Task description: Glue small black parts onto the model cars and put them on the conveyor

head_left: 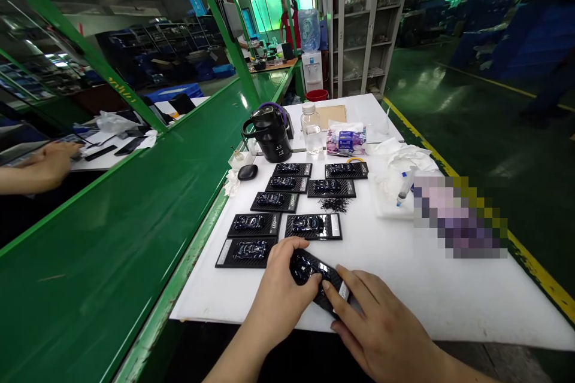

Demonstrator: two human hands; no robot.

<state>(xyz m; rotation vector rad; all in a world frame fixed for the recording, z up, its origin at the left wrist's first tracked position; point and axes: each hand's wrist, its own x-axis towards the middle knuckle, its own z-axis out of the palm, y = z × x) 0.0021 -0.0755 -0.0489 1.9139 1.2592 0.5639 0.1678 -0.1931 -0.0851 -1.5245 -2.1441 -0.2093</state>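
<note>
Close to the table's near edge, a dark model car on a black patterned base [309,268] is held at a slant between my two hands. My left hand [284,287] grips its left end, with the thumb on the car. My right hand [372,317] is closed round the right end of the base, by its pale label, with a fingertip near the car's side. Several like model cars on black bases stand in two rows beyond, the nearest being one car [309,225] with a white label. Behind it lies a pile of small black pieces [335,205].
At the back of the white table [404,287] are a black jug [271,134], a clear bottle [311,128] and a tissue pack [345,140]. A syringe [406,185] lies to the right. Left runs a green conveyor [135,215], with another person's hand [49,164] beyond it.
</note>
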